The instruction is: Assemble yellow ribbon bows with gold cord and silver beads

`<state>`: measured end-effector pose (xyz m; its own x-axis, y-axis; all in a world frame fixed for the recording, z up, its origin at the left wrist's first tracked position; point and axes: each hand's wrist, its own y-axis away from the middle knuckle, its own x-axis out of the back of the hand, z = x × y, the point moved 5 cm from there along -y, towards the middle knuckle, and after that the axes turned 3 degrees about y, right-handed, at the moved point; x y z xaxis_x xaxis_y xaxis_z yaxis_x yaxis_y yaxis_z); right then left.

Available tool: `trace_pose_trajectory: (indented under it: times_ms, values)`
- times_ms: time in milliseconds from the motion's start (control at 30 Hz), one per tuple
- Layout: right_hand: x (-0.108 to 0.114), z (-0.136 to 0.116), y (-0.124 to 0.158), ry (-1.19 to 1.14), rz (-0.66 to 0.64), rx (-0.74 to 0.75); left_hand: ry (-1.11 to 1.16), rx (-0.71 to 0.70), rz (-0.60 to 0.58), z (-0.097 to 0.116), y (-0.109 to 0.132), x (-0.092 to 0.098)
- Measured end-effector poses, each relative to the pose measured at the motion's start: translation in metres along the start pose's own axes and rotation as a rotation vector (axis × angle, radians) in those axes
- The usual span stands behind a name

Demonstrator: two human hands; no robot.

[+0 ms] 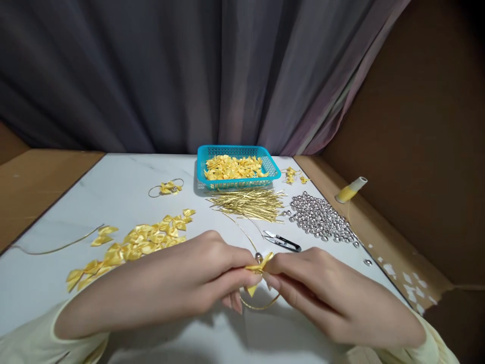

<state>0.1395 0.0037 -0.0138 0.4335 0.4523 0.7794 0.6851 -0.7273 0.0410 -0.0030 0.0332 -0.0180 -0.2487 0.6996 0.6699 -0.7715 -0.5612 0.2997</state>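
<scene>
Close in front of me, my left hand [212,273] and my right hand [310,283] pinch a yellow ribbon bow [253,290] from its two sides. A silver bead [258,257] sits against the top of the bow. Gold cord [261,307] curves below the fingers, and another length runs up and away from the bead. The fingertips partly cover the bow, so how cord and bow join is hidden. Just beyond my right hand lie small thread snips [282,241] with black handles. Loose yellow bows [140,240] are spread beyond my left forearm.
A blue basket [201,167] of yellow bows stands at the back. Before it lie gold cord pieces [252,203], with a heap of silver beads [320,217] to the right. A yellow thread spool [350,191] stands on cardboard. One bow with looped cord [168,188] rests back left.
</scene>
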Motion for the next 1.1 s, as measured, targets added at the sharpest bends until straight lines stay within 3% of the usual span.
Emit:
trace_pose_trajectory:
  times_ms: [333, 567, 700, 1100]
  values:
    - [0.005, 0.003, -0.009, 0.070, -0.163, 0.150, 0.067, -0.002, -0.111, 0.002, -0.003, 0.001]
    - [0.007, 0.005, -0.013, 0.049, -0.179, 0.186, 0.026, 0.020, -0.119, 0.001, -0.003, 0.001]
    - [0.006, 0.007, -0.013, 0.073, -0.179, 0.156, 0.020, 0.058, -0.084, -0.002, -0.004, 0.001]
    - [0.005, 0.008, -0.017, 0.176, -0.213, 0.110, -0.030, -0.029, -0.004, -0.002, -0.004, -0.001]
